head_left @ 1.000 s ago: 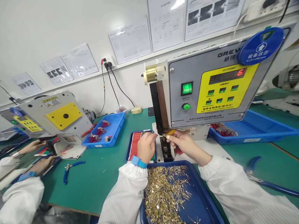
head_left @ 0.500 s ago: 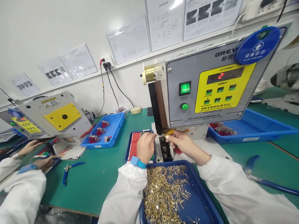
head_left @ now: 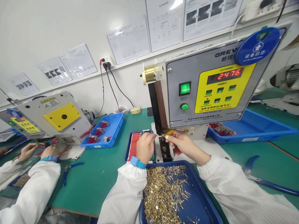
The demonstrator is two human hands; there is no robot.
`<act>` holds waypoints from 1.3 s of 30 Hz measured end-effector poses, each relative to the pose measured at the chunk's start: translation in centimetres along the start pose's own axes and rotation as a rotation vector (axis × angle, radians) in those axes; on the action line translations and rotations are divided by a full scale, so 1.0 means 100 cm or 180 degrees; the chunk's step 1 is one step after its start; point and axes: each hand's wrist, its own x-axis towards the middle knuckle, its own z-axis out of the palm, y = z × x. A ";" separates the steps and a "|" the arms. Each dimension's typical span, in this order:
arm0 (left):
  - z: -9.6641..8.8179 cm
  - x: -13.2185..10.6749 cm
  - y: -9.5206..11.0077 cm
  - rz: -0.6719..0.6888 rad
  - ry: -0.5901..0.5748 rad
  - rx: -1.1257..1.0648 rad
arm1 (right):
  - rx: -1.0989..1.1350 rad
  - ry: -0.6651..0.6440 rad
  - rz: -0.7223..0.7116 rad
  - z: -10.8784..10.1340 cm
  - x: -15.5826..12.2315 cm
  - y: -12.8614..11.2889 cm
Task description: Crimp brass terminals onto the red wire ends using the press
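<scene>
Both hands meet at the crimping head of a grey bench machine. With fingers pinched, my left hand holds a thin wire whose end points into the head. A blue band circles that wrist. From the right, my right hand pinches at the same spot; a yellow cover sits on one finger, and what lies between its fingertips is too small to make out. Under my left hand stands a small tray of red wires. Below both hands, a blue tray holds a heap of gold metal terminals.
Blue bins with bundled red wires stand at left and right. Blue-handled cutters and larger blue-handled pliers lie on the green table. A co-worker's hands work at another machine.
The red display went from a partial "2" to "2476". My hands have barely moved. The co-worker's nearer hand moved up and right, toward their machine.
</scene>
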 end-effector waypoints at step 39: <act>0.000 0.001 0.001 0.0053 0.0002 -0.0026 | 0.0072 -0.0007 -0.0029 0.000 0.000 0.001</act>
